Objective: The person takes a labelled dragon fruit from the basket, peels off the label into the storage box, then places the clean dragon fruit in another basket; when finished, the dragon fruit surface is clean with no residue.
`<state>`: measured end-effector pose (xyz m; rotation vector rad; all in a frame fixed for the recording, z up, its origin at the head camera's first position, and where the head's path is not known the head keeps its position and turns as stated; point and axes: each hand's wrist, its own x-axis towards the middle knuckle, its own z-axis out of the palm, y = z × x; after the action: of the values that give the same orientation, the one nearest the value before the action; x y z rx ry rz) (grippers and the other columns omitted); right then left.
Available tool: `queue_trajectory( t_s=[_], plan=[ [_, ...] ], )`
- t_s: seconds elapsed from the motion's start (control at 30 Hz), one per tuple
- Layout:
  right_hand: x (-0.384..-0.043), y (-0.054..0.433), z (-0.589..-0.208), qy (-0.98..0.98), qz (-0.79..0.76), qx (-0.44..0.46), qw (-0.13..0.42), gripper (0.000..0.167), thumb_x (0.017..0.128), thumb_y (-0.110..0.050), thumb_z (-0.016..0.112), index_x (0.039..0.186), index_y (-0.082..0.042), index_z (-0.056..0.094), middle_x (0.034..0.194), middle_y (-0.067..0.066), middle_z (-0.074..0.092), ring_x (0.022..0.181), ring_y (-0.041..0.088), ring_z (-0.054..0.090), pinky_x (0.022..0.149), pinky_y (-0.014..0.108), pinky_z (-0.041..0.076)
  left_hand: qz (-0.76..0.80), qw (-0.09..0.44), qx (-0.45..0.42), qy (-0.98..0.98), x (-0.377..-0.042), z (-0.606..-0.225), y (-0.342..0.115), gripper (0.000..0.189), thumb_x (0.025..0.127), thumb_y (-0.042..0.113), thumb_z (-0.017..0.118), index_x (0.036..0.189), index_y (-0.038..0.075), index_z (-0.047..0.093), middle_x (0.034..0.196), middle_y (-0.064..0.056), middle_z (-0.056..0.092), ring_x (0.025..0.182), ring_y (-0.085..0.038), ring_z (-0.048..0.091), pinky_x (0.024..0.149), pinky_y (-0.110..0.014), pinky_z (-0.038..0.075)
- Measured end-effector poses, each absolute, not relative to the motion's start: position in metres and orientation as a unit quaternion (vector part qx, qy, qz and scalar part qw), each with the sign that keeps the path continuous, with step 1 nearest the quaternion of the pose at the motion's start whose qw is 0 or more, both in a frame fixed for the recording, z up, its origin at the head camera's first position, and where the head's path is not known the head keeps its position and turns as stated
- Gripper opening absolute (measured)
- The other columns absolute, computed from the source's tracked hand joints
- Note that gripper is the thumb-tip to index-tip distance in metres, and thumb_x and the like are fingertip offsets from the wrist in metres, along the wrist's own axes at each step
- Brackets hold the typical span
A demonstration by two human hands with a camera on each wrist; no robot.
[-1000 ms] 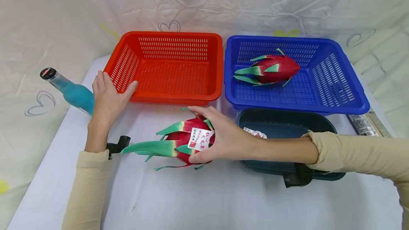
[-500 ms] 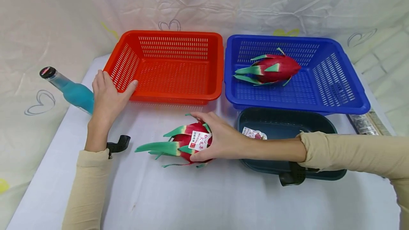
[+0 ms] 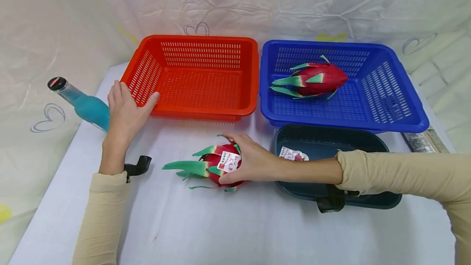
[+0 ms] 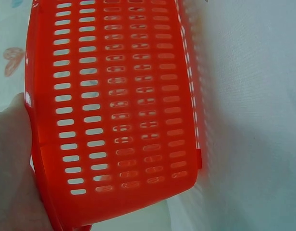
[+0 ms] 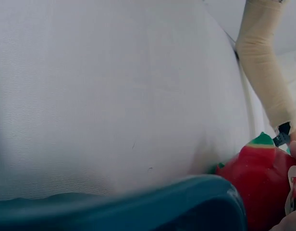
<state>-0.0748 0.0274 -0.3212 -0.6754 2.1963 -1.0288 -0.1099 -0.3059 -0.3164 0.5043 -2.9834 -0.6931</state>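
Observation:
My right hand [image 3: 254,158] holds a red dragon fruit [image 3: 211,160] with long green leaves and a white label by its rounded right end. The fruit is close over the white table, left of the dark teal tub, leaves pointing left. In the right wrist view the dragon fruit [image 5: 256,180] shows beside the tub's rim [image 5: 205,190]. My left hand [image 3: 126,111] grips the front left corner of the red basket [image 3: 198,113], thumb over its front rim. The left wrist view shows the basket's slotted wall [image 4: 114,106] with the hand [image 4: 16,168] at its rim.
A second dragon fruit [image 3: 320,79] lies in the blue basket [image 3: 342,122]. The teal tub [image 3: 331,132] holds something with a white label [image 3: 292,153], partly under my right forearm. A bottle of blue liquid [image 3: 90,109] stands left of my left hand. A packet [image 3: 425,141] lies far right.
My right hand has drawn the dragon fruit to the right, nearer the teal tub, and it looks slightly smaller. The left hand has kept its place on the red basket.

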Motion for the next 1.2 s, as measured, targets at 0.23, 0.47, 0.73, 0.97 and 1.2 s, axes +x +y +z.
queue_trajectory(
  t_s=[0.23,0.47,0.73,0.97,1.2],
  plan=[
    [-0.0777,0.0285,-0.3217,0.833,-0.373,-0.239,0.331,0.102,0.070,-0.048,0.082,0.151,-0.024,0.026,0.134,0.002,0.046,0.121,0.016,0.045,0.084,0.031,0.057,-0.227,0.022,0.164,-0.960,-0.1094,-0.3172,-0.3058,0.106,0.090,0.061,0.049,0.154,0.003,-0.012,0.163,-0.018,-0.012,0.149,-0.040,-0.004,0.106,-0.068,0.034],
    [-0.0775,0.0305,-0.3209,0.834,-0.361,-0.227,0.349,0.104,0.071,-0.049,0.082,0.152,-0.024,0.022,0.136,0.003,0.045,0.123,0.018,0.045,0.087,0.034,0.057,-0.227,0.028,0.164,-0.960,-0.1083,-0.3169,-0.3053,0.105,0.090,0.059,0.050,0.154,0.003,-0.011,0.163,-0.018,-0.010,0.149,-0.040,-0.002,0.106,-0.067,0.034],
    [-0.0775,0.0322,-0.3199,0.828,-0.368,-0.227,0.356,0.103,0.072,-0.046,0.082,0.152,-0.023,0.021,0.137,0.005,0.044,0.124,0.019,0.044,0.086,0.035,0.057,-0.228,0.030,0.165,-0.959,-0.1084,-0.3168,-0.3045,0.104,0.090,0.058,0.051,0.154,0.004,-0.011,0.163,-0.017,-0.009,0.148,-0.040,-0.001,0.107,-0.066,0.034],
    [-0.0770,0.0324,-0.3191,0.828,-0.368,-0.225,0.358,0.103,0.073,-0.046,0.081,0.153,-0.022,0.021,0.138,0.005,0.044,0.124,0.019,0.044,0.087,0.035,0.057,-0.226,0.031,0.161,-0.960,-0.1091,-0.3162,-0.3046,0.104,0.091,0.060,0.048,0.154,0.002,-0.011,0.163,-0.018,-0.010,0.148,-0.040,-0.002,0.109,-0.067,0.031],
    [-0.0752,0.0327,-0.3190,0.830,-0.368,-0.220,0.357,0.103,0.073,-0.046,0.081,0.153,-0.020,0.021,0.137,0.005,0.044,0.124,0.019,0.045,0.086,0.035,0.057,-0.225,0.030,0.162,-0.960,-0.1088,-0.3161,-0.3039,0.103,0.091,0.060,0.047,0.154,0.002,-0.011,0.163,-0.018,-0.009,0.148,-0.040,-0.001,0.109,-0.067,0.031]
  ],
)
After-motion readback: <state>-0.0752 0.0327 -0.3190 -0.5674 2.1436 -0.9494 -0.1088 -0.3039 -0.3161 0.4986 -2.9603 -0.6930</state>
